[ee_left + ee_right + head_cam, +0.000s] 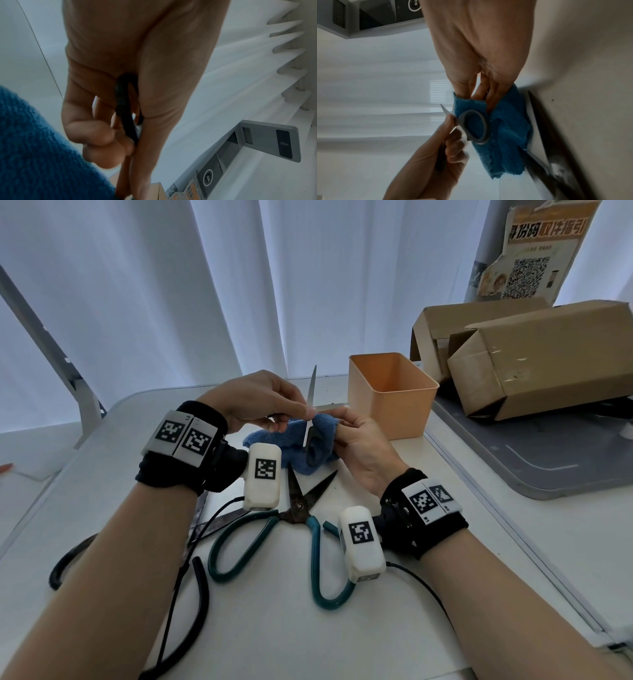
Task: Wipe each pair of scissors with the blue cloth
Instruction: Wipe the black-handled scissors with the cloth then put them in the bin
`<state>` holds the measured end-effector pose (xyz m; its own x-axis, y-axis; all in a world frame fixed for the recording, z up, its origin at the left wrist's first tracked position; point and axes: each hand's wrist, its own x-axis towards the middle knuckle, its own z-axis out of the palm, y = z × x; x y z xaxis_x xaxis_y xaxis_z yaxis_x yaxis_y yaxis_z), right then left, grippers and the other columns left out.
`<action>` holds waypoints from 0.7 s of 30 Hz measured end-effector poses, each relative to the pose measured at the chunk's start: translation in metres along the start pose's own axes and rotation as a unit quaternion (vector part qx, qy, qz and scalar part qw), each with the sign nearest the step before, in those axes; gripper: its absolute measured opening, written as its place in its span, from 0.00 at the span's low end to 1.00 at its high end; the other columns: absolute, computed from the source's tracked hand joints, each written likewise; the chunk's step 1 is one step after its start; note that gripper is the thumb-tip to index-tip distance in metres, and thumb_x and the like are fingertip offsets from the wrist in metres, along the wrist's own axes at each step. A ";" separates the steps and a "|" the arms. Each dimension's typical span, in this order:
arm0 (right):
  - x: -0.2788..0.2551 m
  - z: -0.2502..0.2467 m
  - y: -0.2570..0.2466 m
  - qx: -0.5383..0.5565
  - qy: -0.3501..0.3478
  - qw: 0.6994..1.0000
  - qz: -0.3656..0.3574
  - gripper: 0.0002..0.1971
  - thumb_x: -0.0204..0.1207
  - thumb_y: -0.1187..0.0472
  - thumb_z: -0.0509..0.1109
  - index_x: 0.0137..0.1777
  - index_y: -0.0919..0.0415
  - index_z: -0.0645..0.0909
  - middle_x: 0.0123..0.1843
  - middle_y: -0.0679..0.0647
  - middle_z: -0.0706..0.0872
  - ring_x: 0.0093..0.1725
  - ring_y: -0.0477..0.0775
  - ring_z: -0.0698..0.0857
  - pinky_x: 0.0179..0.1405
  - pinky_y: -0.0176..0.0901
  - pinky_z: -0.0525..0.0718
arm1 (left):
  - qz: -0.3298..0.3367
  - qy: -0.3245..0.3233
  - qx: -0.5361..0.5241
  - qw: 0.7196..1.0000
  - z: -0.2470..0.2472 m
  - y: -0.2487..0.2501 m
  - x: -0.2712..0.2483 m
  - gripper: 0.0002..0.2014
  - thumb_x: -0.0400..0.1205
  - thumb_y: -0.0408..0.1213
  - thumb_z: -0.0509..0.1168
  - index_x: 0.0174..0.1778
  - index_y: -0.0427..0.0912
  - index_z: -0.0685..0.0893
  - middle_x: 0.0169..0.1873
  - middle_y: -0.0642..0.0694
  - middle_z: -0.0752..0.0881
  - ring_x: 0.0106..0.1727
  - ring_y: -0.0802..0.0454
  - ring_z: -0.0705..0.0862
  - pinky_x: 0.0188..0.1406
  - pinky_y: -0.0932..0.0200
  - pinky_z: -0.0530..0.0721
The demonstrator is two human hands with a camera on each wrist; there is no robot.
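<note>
My left hand (pixel 287 414) grips a small pair of scissors (pixel 311 392) by one dark handle loop (pixel 126 108), above the table's far middle. Its silver blades stand spread, one pointing up and one to the right. My right hand (pixel 352 433) holds the blue cloth (pixel 320 445) bunched against the scissors near the pivot. The other grey handle loop (pixel 475 127) hangs in front of the cloth (pixel 506 135). A big teal-handled pair (pixel 298 510) lies open on the table (pixel 308 628) under my wrists. A black-handled pair (pixel 200 580) lies to the left, partly hidden by my left arm.
An orange plastic bin (pixel 390 402) stands just right of my hands. Cardboard boxes (pixel 548 354) sit on a grey tray (pixel 548 460) at the right. Black cables (pixel 421 580) run from the wrist cameras across the table. White curtains hang behind.
</note>
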<state>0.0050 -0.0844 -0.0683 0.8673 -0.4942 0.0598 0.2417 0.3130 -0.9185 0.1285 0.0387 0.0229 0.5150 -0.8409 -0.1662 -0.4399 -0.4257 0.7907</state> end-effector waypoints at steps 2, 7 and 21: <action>0.000 0.000 0.000 0.022 -0.001 1.000 0.006 0.08 0.82 0.74 0.63 0.52 0.62 0.80 0.42 0.57 0.85 0.35 0.46 0.86 0.33 0.35 0.84 | 0.002 -0.002 0.003 1.000 0.002 0.000 0.000 0.09 0.77 0.41 0.77 0.40 0.38 0.88 0.31 0.42 0.78 0.30 0.54 0.78 0.29 0.67 0.82; 0.000 -0.003 -0.002 0.106 0.017 0.994 0.022 0.12 0.83 0.72 0.64 0.63 0.59 0.73 0.45 0.60 0.83 0.35 0.51 0.84 0.28 0.38 0.84 | 0.007 0.015 0.000 1.000 0.009 0.002 0.003 0.13 0.78 0.41 0.76 0.44 0.33 0.87 0.26 0.47 0.77 0.25 0.57 0.77 0.28 0.68 0.80; 0.000 -0.002 -0.006 0.185 -0.007 0.983 0.002 0.09 0.85 0.68 0.59 0.59 0.57 0.76 0.51 0.57 0.87 0.41 0.47 0.87 0.30 0.36 0.84 | 0.025 0.016 0.006 1.000 0.011 0.009 0.001 0.17 0.78 0.41 0.75 0.30 0.40 0.77 0.19 0.52 0.71 0.21 0.57 0.64 0.18 0.69 0.63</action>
<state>0.0025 -0.0881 -0.0641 0.8739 -0.4818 0.0637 0.3774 0.5901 -0.7137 0.1165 0.0299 0.0233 0.5149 -0.8505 -0.1070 -0.4754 -0.3872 0.7900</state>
